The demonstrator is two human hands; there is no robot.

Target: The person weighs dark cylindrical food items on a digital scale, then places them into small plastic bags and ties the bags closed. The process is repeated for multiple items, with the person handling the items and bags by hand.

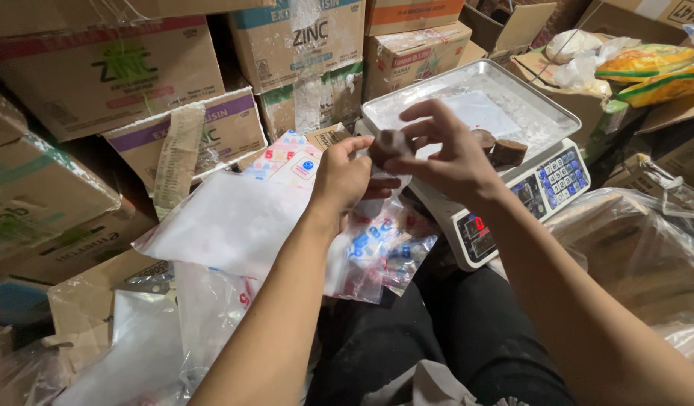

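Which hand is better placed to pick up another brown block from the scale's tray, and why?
Probably the right hand: it hovers over the scale tray, close to the brown blocks. The left hand is off the tray and holds a clear bag.

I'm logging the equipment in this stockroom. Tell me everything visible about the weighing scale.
The weighing scale is a white plastic countertop unit, tilted in view, set among cardboard boxes to the person's right. On top sits a shallow rectangular metal tray, dusty with whitish residue. Two brown blocks lie at the tray's near edge. The front panel has a blue keypad and a lit red display. The right hand hovers in front of it; whether it touches is unclear.
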